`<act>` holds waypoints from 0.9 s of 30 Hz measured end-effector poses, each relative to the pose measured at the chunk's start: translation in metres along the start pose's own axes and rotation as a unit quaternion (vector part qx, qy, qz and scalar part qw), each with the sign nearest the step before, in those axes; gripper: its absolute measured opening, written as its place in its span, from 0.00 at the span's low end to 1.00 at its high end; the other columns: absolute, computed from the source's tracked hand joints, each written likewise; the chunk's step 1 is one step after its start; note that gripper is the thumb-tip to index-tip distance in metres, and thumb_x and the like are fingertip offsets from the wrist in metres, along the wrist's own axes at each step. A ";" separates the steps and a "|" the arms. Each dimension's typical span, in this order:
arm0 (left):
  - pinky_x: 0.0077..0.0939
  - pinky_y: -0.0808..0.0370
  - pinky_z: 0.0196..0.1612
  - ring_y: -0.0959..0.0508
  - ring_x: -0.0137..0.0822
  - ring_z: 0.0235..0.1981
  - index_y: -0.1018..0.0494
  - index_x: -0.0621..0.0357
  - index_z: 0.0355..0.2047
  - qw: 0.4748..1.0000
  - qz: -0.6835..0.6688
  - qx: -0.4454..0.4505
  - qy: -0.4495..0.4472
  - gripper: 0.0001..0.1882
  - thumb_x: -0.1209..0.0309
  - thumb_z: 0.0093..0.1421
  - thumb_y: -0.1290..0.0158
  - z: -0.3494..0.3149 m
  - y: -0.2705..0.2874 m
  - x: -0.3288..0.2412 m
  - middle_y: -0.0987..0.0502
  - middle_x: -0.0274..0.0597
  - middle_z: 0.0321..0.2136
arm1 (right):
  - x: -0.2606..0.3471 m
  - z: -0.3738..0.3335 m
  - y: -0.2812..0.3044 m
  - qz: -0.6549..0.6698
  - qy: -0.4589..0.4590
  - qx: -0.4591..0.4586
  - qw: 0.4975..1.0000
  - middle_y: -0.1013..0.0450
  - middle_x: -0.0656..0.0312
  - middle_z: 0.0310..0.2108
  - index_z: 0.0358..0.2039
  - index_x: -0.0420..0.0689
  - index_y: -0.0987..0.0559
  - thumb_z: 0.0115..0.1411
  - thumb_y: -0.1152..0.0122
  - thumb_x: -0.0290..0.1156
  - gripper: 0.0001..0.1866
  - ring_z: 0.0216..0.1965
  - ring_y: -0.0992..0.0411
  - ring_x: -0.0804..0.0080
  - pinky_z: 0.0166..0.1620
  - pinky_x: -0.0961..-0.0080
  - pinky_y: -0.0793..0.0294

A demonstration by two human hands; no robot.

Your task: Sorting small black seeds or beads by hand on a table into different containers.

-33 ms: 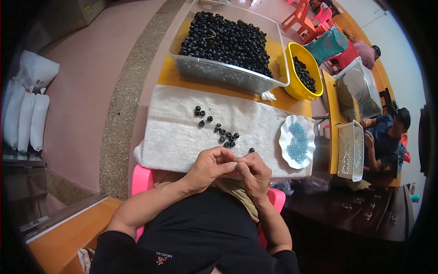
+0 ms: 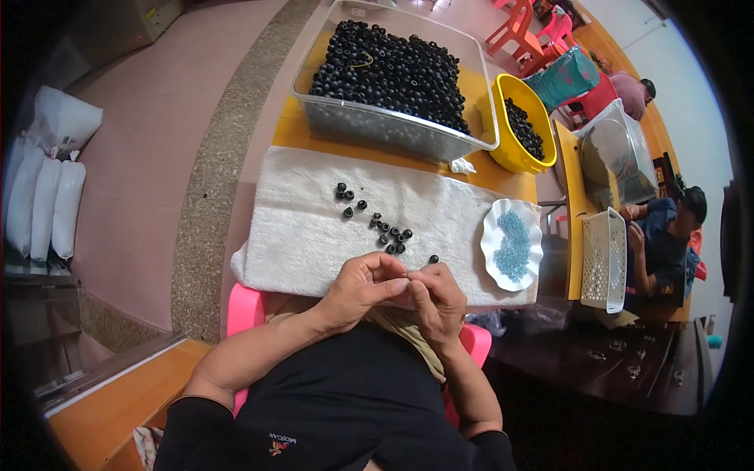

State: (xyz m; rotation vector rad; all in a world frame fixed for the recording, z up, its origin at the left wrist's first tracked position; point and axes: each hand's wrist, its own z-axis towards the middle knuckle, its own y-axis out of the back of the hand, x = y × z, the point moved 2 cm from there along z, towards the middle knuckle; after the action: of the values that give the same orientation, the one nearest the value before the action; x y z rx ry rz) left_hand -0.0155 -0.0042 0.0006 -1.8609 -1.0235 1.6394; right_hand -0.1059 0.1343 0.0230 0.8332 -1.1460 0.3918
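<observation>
My left hand and my right hand meet fingertip to fingertip at the near edge of a white towel. Both are closed in a pinch, and whatever sits between the fingers is too small and hidden to make out. Just beyond them, several small black ring-like pieces lie in a loose cluster. One more black piece rests alone by my right hand. Farther left is another small group of black pieces. A white scalloped plate holds light blue translucent beads on the right.
Behind the towel stands a clear plastic bin full of black pieces, beside a yellow tub with more. A crumpled white tissue lies between. At right, a co-worker sits near a white perforated basket. White sacks stand far left.
</observation>
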 end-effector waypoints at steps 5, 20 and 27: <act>0.20 0.23 0.42 0.22 0.25 0.37 0.28 0.63 0.41 1.000 -0.020 0.001 -0.018 0.09 0.77 0.62 0.43 -0.002 0.000 -0.004 0.22 0.38 0.36 | 0.014 -0.002 -0.007 -0.181 0.192 -0.048 0.963 0.30 0.55 0.33 0.48 0.39 0.23 0.59 0.39 0.21 0.16 0.31 0.30 0.66 0.34 0.74 0.29; 0.23 0.21 0.42 0.21 0.28 0.34 0.26 0.64 0.39 0.998 0.033 -0.011 -0.045 0.07 0.75 0.63 0.43 -0.005 -0.002 -0.003 0.21 0.39 0.32 | 0.011 0.114 0.003 -0.219 0.150 0.117 0.957 0.24 0.54 0.31 0.36 0.41 0.19 0.54 0.38 0.19 0.08 0.32 0.25 0.57 0.36 0.68 0.26; 0.22 0.22 0.42 0.21 0.27 0.34 0.26 0.64 0.39 0.999 0.032 -0.011 -0.042 0.07 0.74 0.62 0.42 -0.001 0.004 -0.003 0.21 0.39 0.32 | 0.008 0.148 -0.017 -0.361 0.140 0.275 0.880 0.23 0.60 0.36 0.38 0.48 0.17 0.54 0.43 0.26 0.12 0.42 0.25 0.57 0.42 0.62 0.24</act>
State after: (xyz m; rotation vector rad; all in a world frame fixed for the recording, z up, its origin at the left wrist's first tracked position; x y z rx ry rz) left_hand -0.0136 -0.0093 -0.0004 -1.8712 -1.0300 1.7647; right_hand -0.1864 0.0109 0.0486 1.5723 -0.3817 0.1940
